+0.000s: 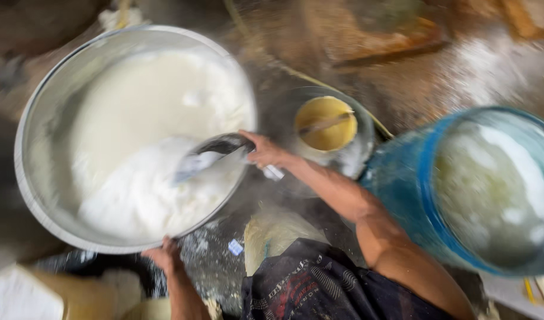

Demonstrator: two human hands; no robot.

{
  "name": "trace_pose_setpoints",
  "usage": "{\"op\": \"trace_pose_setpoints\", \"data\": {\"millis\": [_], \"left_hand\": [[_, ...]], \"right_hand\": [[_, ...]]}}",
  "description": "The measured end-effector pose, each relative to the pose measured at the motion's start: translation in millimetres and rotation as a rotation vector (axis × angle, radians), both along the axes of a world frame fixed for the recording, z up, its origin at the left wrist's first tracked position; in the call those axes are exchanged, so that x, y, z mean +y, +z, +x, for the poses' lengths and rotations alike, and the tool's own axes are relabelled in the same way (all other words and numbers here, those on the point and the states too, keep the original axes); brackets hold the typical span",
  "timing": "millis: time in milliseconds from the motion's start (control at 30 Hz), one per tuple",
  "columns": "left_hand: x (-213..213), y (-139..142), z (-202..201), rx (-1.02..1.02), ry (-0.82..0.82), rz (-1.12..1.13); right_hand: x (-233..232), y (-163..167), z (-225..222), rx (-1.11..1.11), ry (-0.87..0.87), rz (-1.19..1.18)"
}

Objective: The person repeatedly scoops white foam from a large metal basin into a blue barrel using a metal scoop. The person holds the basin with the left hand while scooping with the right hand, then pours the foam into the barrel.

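Steel gleamed at the left of the blurred view: a wide, round, shallow metal basin (pixel 32 127), tilted and holding a thick white liquid (pixel 147 118) with a heaped white mass toward its lower side. The left hand (pixel 163 255) gripped the basin's lower rim, fingers curled over the edge and pressed against the metal. Inside the basin, a small dark scoop with a pale inner face (pixel 207 157) dipped into the white mass near the right rim. The right hand (pixel 265 151) was clenched around the scoop's handle just above that rim, the forearm running down to the right. Beyond the hand stood a small round yellow container (pixel 325 123) set within a clear-rimmed bowl. At the far right, a large blue plastic barrel (pixel 402 178) held more white, lumpy contents. A dark printed cloth (pixel 319 284) lay over the person's lap below.
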State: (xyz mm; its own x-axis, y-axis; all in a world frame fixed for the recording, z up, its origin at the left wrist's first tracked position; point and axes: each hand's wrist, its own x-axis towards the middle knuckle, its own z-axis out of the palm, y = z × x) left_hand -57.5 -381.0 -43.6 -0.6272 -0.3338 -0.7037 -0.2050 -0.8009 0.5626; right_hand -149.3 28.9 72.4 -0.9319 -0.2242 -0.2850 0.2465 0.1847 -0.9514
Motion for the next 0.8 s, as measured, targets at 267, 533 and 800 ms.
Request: {"op": "trace_pose_setpoints", "data": {"millis": [267,533,800], "left_hand": [[63.5,-28.0,10.6,-0.058,-0.256,-0.252],[287.6,-60.4,68.2,0.439,-0.991,-0.883],[571.6,21.9,106.4,1.362,-1.511,-1.202]], "right_hand": [[127.4,39.6,140.3,0.168,-0.339,-0.524],[265.2,16.8,289.0,0.044,-0.937,-0.019],[457.7,-58.5,463.7,-0.150,-1.471,0.096]]}}
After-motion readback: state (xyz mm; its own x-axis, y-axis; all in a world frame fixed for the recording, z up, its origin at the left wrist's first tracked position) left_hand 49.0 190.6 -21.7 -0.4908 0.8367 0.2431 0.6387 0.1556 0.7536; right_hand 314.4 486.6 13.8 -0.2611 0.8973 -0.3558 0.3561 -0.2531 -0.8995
